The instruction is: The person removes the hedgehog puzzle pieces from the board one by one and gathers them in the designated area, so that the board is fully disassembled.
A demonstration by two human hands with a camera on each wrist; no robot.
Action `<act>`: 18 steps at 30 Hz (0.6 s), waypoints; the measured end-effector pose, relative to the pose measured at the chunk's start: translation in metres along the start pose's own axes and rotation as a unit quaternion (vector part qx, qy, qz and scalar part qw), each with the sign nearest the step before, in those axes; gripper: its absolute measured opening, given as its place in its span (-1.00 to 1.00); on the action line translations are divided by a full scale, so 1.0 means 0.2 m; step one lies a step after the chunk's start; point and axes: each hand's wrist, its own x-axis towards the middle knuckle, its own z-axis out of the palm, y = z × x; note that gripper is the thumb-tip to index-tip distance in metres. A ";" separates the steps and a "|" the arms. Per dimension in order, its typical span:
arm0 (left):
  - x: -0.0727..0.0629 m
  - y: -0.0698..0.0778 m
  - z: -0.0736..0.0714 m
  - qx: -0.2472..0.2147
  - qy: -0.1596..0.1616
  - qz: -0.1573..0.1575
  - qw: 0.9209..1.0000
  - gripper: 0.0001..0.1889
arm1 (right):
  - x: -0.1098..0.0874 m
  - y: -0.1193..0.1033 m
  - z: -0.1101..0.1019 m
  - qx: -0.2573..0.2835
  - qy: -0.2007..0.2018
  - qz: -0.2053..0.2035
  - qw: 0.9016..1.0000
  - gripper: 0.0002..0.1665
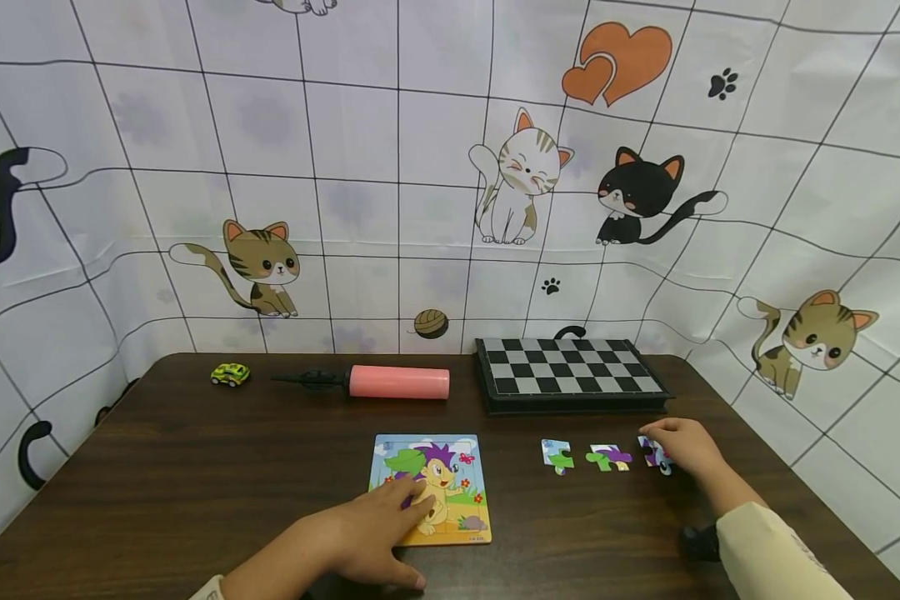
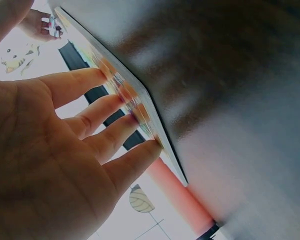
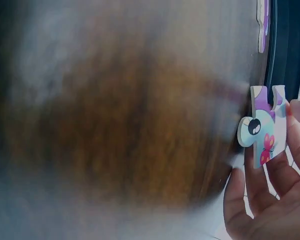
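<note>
A square jigsaw puzzle [image 1: 461,483] with a cartoon hedgehog lies flat on the table. My left hand [image 1: 371,533] rests over its lower left part; the left wrist view shows the fingertips [image 2: 147,150] touching its surface, fingers fairly straight and spread. To the right, my right hand [image 1: 686,450] pinches a puzzle piece [image 3: 265,132] between thumb and fingers. That piece shows purple, an eye and a pink butterfly. Left of this hand lie two loose pieces, one blue and green piece [image 1: 557,454] and one green and purple piece [image 1: 609,457].
Behind the loose pieces sits a black-and-white checkered board [image 1: 570,371]. A pink hand pump [image 1: 399,382] and a small yellow-green toy car [image 1: 230,374] lie along the table's back edge. A cat-printed sheet [image 1: 390,208] hangs behind the dark wooden table [image 1: 195,467].
</note>
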 end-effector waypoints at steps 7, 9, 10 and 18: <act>0.00 0.00 0.00 0.001 -0.001 0.000 1.000 -0.11 | -0.01 -0.02 0.00 -0.003 0.009 0.015 1.000 -0.52; -0.01 0.00 0.00 0.000 -0.002 -0.001 1.000 -0.12 | -0.02 -0.02 0.00 -0.004 0.010 0.018 1.000 -0.51; -0.01 0.00 0.00 0.000 -0.003 -0.001 1.000 -0.12 | -0.02 -0.03 0.00 -0.005 0.012 0.018 1.000 -0.51; -0.01 0.01 -0.01 0.004 0.000 0.001 1.000 -0.12 | -0.03 -0.09 0.02 -0.006 0.011 0.022 1.000 -0.47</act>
